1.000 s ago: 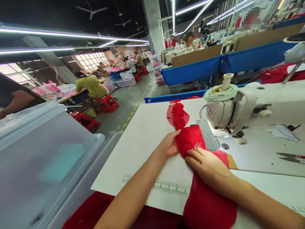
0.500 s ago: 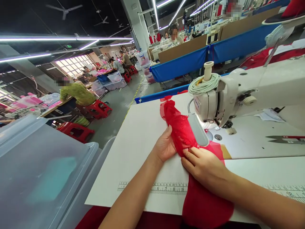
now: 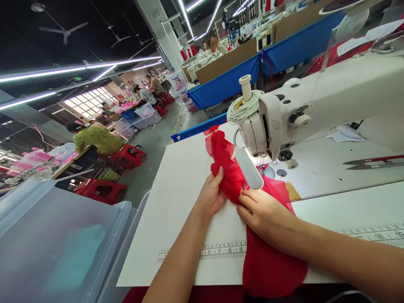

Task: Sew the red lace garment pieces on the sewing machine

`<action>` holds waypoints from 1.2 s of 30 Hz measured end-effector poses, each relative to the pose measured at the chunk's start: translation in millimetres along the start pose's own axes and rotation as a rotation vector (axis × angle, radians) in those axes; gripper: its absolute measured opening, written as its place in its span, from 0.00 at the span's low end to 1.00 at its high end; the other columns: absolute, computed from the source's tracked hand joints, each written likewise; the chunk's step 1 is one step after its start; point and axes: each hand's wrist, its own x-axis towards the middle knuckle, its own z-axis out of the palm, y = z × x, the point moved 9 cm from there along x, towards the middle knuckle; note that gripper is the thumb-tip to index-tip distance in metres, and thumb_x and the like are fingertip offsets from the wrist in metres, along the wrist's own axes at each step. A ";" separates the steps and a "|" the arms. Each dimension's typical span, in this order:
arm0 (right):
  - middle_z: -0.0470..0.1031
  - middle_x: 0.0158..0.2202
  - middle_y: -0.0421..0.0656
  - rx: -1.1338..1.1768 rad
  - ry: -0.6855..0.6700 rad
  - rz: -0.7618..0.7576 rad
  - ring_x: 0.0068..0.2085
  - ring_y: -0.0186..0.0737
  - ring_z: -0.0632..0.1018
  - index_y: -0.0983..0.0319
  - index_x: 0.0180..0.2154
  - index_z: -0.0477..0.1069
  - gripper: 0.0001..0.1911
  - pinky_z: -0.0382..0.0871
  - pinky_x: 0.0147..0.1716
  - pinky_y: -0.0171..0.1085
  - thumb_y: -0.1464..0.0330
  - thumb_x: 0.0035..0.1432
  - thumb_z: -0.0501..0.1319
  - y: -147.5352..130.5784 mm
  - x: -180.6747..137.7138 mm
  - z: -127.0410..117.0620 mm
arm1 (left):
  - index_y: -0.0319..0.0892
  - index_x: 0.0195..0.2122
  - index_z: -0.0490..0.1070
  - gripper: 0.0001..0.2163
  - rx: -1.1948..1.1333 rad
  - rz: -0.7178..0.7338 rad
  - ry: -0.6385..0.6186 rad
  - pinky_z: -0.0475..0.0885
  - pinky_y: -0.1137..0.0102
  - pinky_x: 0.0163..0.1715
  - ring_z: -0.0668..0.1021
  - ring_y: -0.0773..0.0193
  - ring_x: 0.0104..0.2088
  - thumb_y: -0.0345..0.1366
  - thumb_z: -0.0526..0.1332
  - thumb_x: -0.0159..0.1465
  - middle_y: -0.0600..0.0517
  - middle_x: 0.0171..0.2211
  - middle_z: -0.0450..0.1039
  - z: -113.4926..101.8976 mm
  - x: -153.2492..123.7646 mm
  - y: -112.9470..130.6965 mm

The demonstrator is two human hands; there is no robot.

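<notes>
Sheer red fabric (image 3: 225, 179) lies bunched on the white sewing table (image 3: 176, 193), and a lower part of it drapes over the front edge. At its left side my left hand (image 3: 211, 194) grips a fold, thumb on top. My right hand (image 3: 260, 210) pinches the cloth just below the sewing machine's pale guard plate (image 3: 251, 168); its fingertips are partly hidden. The sewing machine (image 3: 261, 122) stands right behind the fabric, a coil of pale green cord (image 3: 245, 108) around its head. The needle area is mostly hidden by the plate.
Thread snips (image 3: 375, 161) lie on the machine bed at the right. A printed ruler scale (image 3: 224, 250) runs along the table's front. A translucent plastic bin (image 3: 63, 240) stands at the left. Beyond it, a person in a green top (image 3: 97, 139) sits near red stools (image 3: 101, 191).
The view has turned right, so the machine appears further left. Both hands keep their hold, while the fabric by my left hand is bunched more and its patterned part shows less.
</notes>
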 end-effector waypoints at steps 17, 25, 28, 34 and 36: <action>0.66 0.24 0.42 -0.023 0.011 0.015 0.23 0.39 0.66 0.61 0.23 0.64 0.13 0.49 0.23 0.39 0.84 0.50 0.53 -0.3 -1.1 -3.8 | 0.38 0.65 0.58 0.23 -0.384 -0.151 0.203 0.74 0.71 0.47 0.82 0.64 0.38 0.43 0.44 0.74 0.45 0.43 0.80 -5.2 3.1 -8.8; 0.67 0.25 0.41 -0.013 -0.037 -0.009 0.25 0.38 0.67 0.62 0.25 0.65 0.13 0.50 0.23 0.39 0.84 0.52 0.52 0.5 -1.1 3.0 | 0.38 0.66 0.56 0.23 -0.390 -0.137 0.259 0.75 0.73 0.44 0.82 0.65 0.38 0.42 0.43 0.74 0.47 0.43 0.80 -19.7 10.8 -3.0; 0.67 0.26 0.42 -0.013 -0.061 -0.021 0.25 0.38 0.67 0.61 0.25 0.64 0.14 0.52 0.24 0.39 0.85 0.52 0.51 0.1 -1.3 5.2 | 0.40 0.66 0.57 0.22 -0.384 -0.100 0.265 0.75 0.75 0.43 0.82 0.66 0.40 0.40 0.42 0.75 0.47 0.45 0.79 -23.8 13.8 0.1; 0.68 0.27 0.43 -0.005 -0.092 -0.040 0.27 0.39 0.68 0.62 0.26 0.65 0.14 0.54 0.25 0.39 0.84 0.56 0.50 1.2 -1.3 5.9 | 0.38 0.64 0.60 0.21 -0.405 -0.080 0.320 0.77 0.76 0.39 0.82 0.65 0.40 0.39 0.42 0.75 0.46 0.43 0.80 -30.1 15.8 -0.5; 0.68 0.27 0.43 0.003 -0.107 -0.041 0.27 0.39 0.68 0.62 0.26 0.65 0.15 0.55 0.25 0.39 0.84 0.56 0.49 2.1 -1.3 6.6 | 0.39 0.63 0.62 0.21 -0.423 -0.052 0.325 0.77 0.76 0.38 0.82 0.66 0.38 0.38 0.41 0.75 0.47 0.42 0.80 -30.0 16.5 1.4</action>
